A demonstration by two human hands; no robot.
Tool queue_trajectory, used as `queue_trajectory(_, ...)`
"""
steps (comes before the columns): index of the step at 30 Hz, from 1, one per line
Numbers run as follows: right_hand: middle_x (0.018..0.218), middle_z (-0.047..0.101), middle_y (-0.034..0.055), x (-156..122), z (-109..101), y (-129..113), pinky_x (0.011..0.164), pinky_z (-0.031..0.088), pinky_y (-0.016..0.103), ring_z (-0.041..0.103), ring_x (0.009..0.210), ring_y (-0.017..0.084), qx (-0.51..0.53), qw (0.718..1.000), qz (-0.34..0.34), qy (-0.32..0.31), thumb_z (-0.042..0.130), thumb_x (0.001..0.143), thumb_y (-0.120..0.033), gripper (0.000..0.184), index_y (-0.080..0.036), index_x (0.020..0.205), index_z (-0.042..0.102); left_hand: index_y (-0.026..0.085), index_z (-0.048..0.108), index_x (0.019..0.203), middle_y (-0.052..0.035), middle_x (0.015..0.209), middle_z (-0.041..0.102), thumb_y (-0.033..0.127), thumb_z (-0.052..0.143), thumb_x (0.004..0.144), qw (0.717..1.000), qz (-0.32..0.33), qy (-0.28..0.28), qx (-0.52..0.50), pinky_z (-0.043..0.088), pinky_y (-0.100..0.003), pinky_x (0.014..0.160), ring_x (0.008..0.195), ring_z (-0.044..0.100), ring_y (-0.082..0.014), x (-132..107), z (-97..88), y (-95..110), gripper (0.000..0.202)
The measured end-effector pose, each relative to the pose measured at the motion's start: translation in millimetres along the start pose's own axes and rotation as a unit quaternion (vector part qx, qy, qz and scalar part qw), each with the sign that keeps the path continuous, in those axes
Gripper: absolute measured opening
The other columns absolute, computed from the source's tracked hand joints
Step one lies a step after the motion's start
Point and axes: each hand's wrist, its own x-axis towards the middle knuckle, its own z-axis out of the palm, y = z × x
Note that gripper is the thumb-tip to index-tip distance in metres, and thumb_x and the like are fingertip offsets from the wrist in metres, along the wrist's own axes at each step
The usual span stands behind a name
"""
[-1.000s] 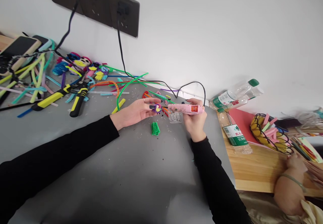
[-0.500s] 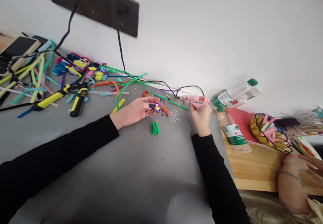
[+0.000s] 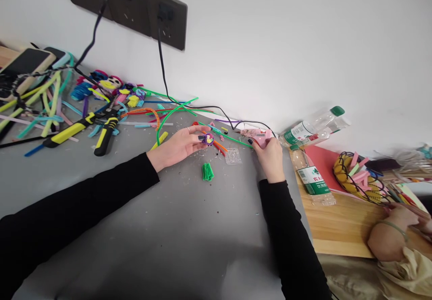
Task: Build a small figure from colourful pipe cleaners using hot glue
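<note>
My left hand pinches a small purple and yellow pipe-cleaner piece between thumb and fingertips, just above the grey table. My right hand lies at the table's far right with its fingers closed round a pink glue gun, which rests low by the wall with its black cord trailing left. Between the hands lie a folded green pipe-cleaner bundle and a small clear plastic piece.
Loose coloured pipe cleaners and yellow-handled pliers litter the left. Phones lie far left. Water bottles and a wire basket sit on a wooden table, where another person's hand works.
My right hand has carried the glue gun away from the purple piece, rightward and back to the wall. The left hand has kept hold of the piece and lifted it slightly.
</note>
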Motion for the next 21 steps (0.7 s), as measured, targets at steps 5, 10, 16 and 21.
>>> queue_trajectory(5,0.100,0.060,0.0162,-5.7,-17.1,-11.8,0.090,0.048,0.050,0.058,0.098,0.033,-0.063,0.996,-0.051,0.040,0.068,0.086,-0.047,0.034,-0.021,0.092,0.046,0.015,0.075,0.098,-0.0044,0.090,0.074,0.002,0.071,0.077,0.999,0.030,0.029,-0.007,0.058,-0.026,0.080,0.080,0.068,-0.0132,3.1,-2.0,-0.7,0.025)
queue_trajectory(10,0.091,0.063,0.0090,-34.9,-35.2,-73.9,0.077,0.048,0.037,0.060,0.080,0.024,0.043,0.984,-0.168,0.033,0.045,0.098,-0.029,0.008,-0.023,0.093,0.048,0.017,0.075,0.101,-0.0043,0.093,0.076,0.006,0.076,0.077,0.997,0.066,0.033,0.003,0.059,-0.027,0.083,0.085,0.070,-0.0143,5.2,-5.7,-3.9,0.026)
queue_trajectory(16,0.078,0.065,0.0028,-90.7,-27.4,-127.0,0.054,0.031,0.029,0.058,0.065,0.020,0.039,0.918,-0.305,-0.250,0.065,0.091,-0.038,0.021,-0.023,0.094,0.051,0.017,0.074,0.103,-0.0019,0.088,0.076,0.009,0.081,0.075,0.995,0.092,0.040,0.018,0.057,-0.028,0.085,0.084,0.069,-0.0141,5.6,-7.2,-5.7,0.030)
queue_trajectory(21,0.087,0.067,0.0022,-80.0,-16.9,-112.6,0.066,0.047,0.029,0.062,0.074,0.017,0.236,0.892,-0.261,-0.284,0.058,0.091,-0.022,0.019,-0.023,0.109,0.053,0.017,0.073,0.103,-0.0021,0.089,0.076,0.011,0.081,0.075,0.994,0.100,0.043,0.020,0.057,-0.028,0.086,0.084,0.070,-0.0140,6.5,-8.8,-5.9,0.029)
